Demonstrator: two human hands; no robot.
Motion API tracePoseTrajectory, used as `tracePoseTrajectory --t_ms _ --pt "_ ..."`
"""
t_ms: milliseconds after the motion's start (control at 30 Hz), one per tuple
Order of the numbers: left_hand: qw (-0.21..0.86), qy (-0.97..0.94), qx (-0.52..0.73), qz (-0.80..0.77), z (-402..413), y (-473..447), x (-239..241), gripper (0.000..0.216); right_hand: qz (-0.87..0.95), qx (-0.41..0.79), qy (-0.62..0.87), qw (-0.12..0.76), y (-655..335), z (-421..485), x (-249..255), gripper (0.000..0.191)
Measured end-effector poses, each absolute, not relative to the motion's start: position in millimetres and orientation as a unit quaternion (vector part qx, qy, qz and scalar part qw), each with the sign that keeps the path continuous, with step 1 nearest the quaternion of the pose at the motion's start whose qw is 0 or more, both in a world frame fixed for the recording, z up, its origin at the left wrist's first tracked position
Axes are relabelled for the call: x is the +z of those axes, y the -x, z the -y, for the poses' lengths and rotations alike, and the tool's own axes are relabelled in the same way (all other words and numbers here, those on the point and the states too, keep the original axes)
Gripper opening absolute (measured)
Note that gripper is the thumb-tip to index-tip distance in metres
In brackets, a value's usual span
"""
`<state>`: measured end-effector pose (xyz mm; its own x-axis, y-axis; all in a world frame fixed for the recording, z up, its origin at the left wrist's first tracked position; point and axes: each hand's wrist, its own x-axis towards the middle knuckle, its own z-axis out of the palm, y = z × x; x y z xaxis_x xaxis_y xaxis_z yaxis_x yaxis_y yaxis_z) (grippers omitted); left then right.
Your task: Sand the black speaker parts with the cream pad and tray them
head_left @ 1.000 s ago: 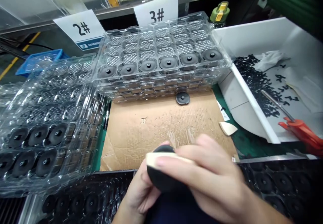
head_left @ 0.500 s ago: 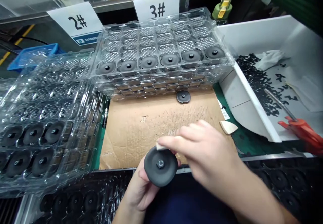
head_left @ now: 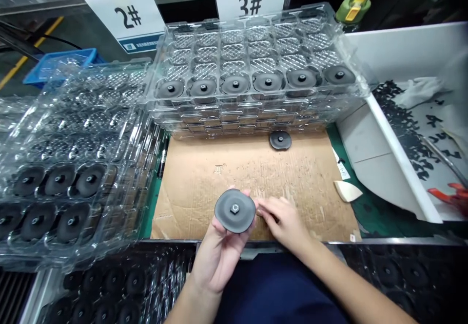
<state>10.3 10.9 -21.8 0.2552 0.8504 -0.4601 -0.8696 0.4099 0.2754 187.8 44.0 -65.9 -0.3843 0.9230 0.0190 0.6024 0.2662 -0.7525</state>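
The left hand (head_left: 219,251) held a black rubber disc (head_left: 234,210) upright by its rim, fingers curled behind it and the thumb at its lower left edge, so that its face with the small centre nut was turned toward the camera, just above the near edge of the cardboard sheet (head_left: 252,178). The right hand (head_left: 283,219) rested on that cardboard just right of the disc, its fingers drawn together close to the disc's rim; whether they pinched anything could not be told. By the look of it, this was the inspecting or edge-cleaning step on one disc. The next move would probably call for turning the disc in the fingers without losing the rim grip. A second disc (head_left: 280,140) lay at the cardboard's far edge, against the stacked clear trays (head_left: 252,70).
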Motion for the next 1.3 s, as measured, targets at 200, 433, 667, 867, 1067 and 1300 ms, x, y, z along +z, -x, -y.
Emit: tracePoseTrajectory --t_ms 200,433,667,867,1067,1300 --pt "0.785 -0.012 0.545 -0.293 -11.2 -20.3 -17.2 0.05 0.702 0.297 0.551 0.34 -173.2 -50.8 -3.2 0.028" --pt "0.789 -0.027 0.531 -0.307 -6.6 -20.8 -15.1 0.049 0.817 0.35 0.359 0.285 -145.4 -43.9 49.7 0.025" --pt "0.79 -0.046 0.539 -0.29 -2.9 -9.4 -9.3 0.037 0.823 0.324 0.329 0.33 -144.3 -47.4 45.9 0.026" --pt "0.799 -0.082 0.523 -0.286 -1.7 -5.8 -10.2 0.048 0.825 0.272 0.418 0.263 -171.6 -37.6 54.5 0.027" --pt "0.815 -0.084 0.511 -0.26 0.0 -13.9 -6.7 0.045 0.794 0.353 0.318 0.379 -169.2 -74.0 30.7 0.026" --pt "0.815 -0.067 0.517 -0.253 2.4 -11.1 -5.4 0.051 0.704 0.37 0.514 0.322 -191.5 -59.7 -67.8 0.028"
